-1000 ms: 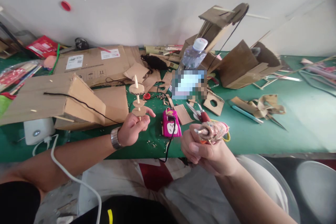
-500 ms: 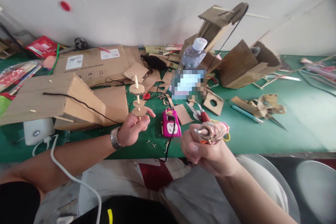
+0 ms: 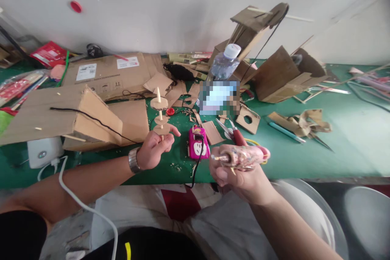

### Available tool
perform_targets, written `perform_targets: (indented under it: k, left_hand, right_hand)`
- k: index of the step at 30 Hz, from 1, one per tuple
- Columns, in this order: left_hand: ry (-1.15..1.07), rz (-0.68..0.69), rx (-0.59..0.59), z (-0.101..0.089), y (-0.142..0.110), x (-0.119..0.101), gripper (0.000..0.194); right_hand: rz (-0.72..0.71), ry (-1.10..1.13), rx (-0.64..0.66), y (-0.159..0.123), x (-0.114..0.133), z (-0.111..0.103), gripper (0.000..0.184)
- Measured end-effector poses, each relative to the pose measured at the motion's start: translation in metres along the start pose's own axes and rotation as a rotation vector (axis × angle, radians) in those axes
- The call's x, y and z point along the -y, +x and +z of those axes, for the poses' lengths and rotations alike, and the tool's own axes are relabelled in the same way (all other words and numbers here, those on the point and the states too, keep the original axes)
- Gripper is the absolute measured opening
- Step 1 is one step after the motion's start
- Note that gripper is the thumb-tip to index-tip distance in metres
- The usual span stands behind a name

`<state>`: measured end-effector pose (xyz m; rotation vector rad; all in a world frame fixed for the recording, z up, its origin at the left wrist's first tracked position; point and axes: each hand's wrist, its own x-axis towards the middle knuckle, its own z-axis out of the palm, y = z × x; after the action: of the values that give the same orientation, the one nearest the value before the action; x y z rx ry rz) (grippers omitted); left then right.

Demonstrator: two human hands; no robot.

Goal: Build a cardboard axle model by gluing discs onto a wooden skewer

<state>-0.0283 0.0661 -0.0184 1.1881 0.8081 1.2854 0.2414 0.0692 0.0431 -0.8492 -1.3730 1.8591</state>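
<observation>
Pinched on a thin stick [image 3: 159,96], the left hand [image 3: 152,152] has its fingers closed, with one finger poking out to the side. The stick stands nearly upright above the green table [image 3: 350,146], left of a pink power strip [image 3: 198,148]. It is pale wood with a pointy top, and it runs through the middle of three round bits of brown cardboard. The top disc [image 3: 159,104] is thick, with a bumpy, wavy edge. The two lower discs [image 3: 161,125] are thin and flat, one just above the other. The fingers hide the stick's bottom end.

On the other side, the right hand [image 3: 240,183] is wrapped around a glue gun [image 3: 246,157]. Its body is pinkish, rough and lumpy, with specks of color stuck on it. A shiny metal tip [image 3: 217,157] points left toward the stick, well apart from it. The hand covers the handle, so you can't see a trigger. Behind the gun, a red handle [image 3: 239,136] and a yellow loop [image 3: 252,142] are partly covered.

A folded cardboard shape [image 3: 97,118] with a fuzzy black string [image 3: 91,118] sits near the left hand. Blurry squares hide something bright in front of a clear bottle [image 3: 224,67].
</observation>
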Motion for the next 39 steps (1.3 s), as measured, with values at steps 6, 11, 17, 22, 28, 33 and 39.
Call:
perform_targets:
  k: [6, 11, 17, 22, 28, 33, 39]
  left_hand:
    - [0.01, -0.023, -0.003, 0.0, -0.001, 0.0, 0.04]
    - [0.008, -0.01, 0.003, 0.0, -0.001, -0.001, 0.039]
    - [-0.012, 0.005, 0.015, 0.0, 0.0, 0.0, 0.036]
    - [0.0, 0.012, 0.017, 0.0, -0.001, -0.001, 0.038]
    - [0.007, 0.003, 0.01, 0.001, 0.0, -0.002, 0.039]
    - [0.006, -0.018, 0.015, 0.0, 0.0, -0.002, 0.04]
    - [0.019, -0.033, 0.011, -0.001, -0.001, -0.001, 0.041]
  right_hand:
    - [-0.024, 0.226, 0.046, 0.003, -0.004, 0.007, 0.038]
    - [-0.009, 0.361, 0.047, 0.009, 0.009, 0.016, 0.036]
    - [0.025, 0.377, -0.029, 0.011, 0.016, 0.017, 0.038]
    - [0.061, 0.248, -0.078, 0.011, 0.004, 0.014, 0.042]
    - [0.103, 0.129, -0.133, 0.009, -0.002, 0.005, 0.045]
    - [0.09, 0.057, -0.157, 0.007, -0.003, 0.0, 0.047]
    - [0.07, 0.038, -0.072, 0.01, -0.001, 0.002, 0.043]
